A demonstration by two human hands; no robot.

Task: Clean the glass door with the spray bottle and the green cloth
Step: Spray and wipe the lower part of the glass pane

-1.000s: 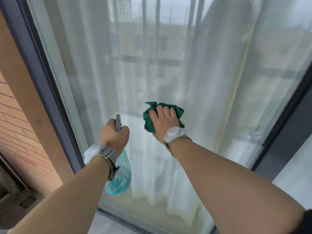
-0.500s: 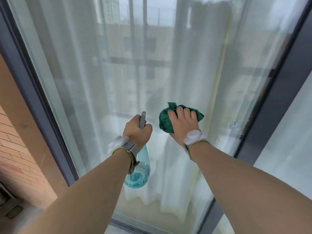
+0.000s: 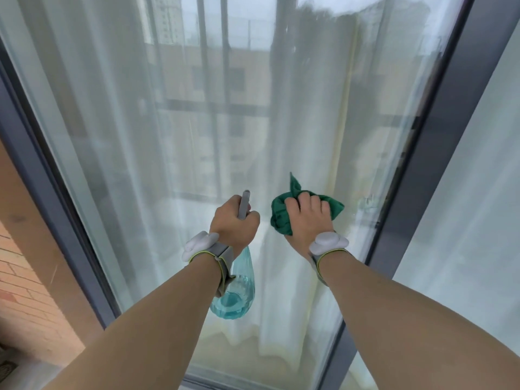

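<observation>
Head view, looking forward and down along both forearms at the glass door (image 3: 213, 142). Pane fills most of the frame, set in a dark grey frame (image 3: 439, 130) running down either side and along the bottom. Faint reflections of buildings and railing bars show on the glass; a sheer white curtain (image 3: 306, 114) hangs behind it.

Green cloth (image 3: 281, 218) — bunched, pressed against the glass low on the pane, right of centre. One corner of it sticks up above the knuckles, another fold pokes out to the right. Right hand (image 3: 308, 218) is on top of it, fingers curled over the wad and gripping it against the pane.

Spray bottle (image 3: 236, 291) — just left of the cloth, apart from it. Clear blue-tinted body hangs below the left wrist with a little blue liquid pooled at its low end; the grey nozzle head rises above the fist and points toward the glass. Left hand (image 3: 235, 220) is wrapped round the neck of the bottle, fingers closed on it. Whether a finger is on the trigger cannot be told from here.

Hands are side by side, near one another, not touching. Each wrist carries a grey band with a white tracker; left band (image 3: 202, 246), right band (image 3: 327, 243).

Outward: brick wall (image 3: 25, 291) at far left beside the frame. A second glass panel (image 3: 475, 209) lies right of the frame, curtain behind it too.
</observation>
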